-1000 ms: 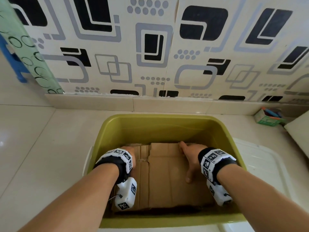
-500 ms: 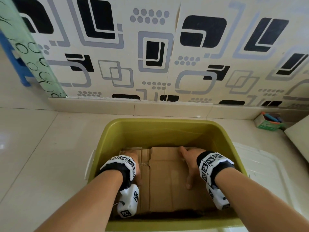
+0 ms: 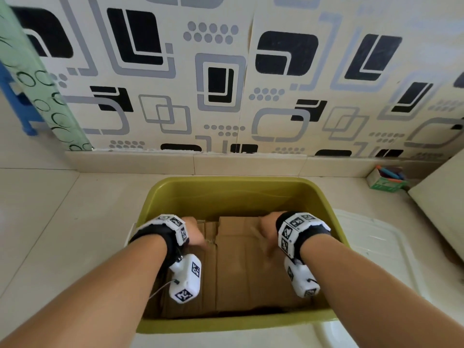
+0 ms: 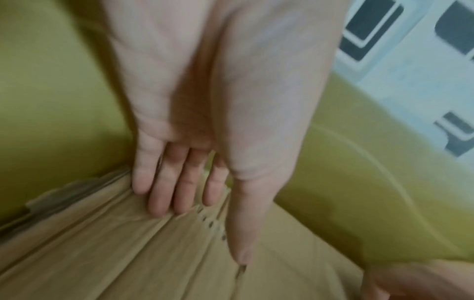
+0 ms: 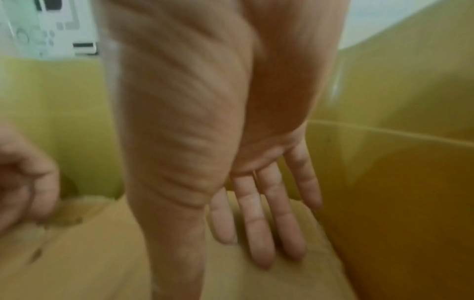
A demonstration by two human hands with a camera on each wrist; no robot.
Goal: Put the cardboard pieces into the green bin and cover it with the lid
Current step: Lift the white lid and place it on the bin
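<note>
The green bin stands on the floor below me with flat brown cardboard pieces lying inside it. Both hands are down in the bin. My left hand rests on the far left part of the cardboard, its fingers straight and touching the sheet. My right hand lies on the far right part of the cardboard with straight fingers pressing it. The white lid lies flat on the floor, right of the bin.
A patterned wall rises just behind the bin. A small green box of pens sits at the wall on the right, next to a pale slab. A blue stool leg shows at far left.
Both hands have drawn back and up a little from the cardboard's far edge; the right hand looks blurred with motion. The cardboard stays flat in the bin.
</note>
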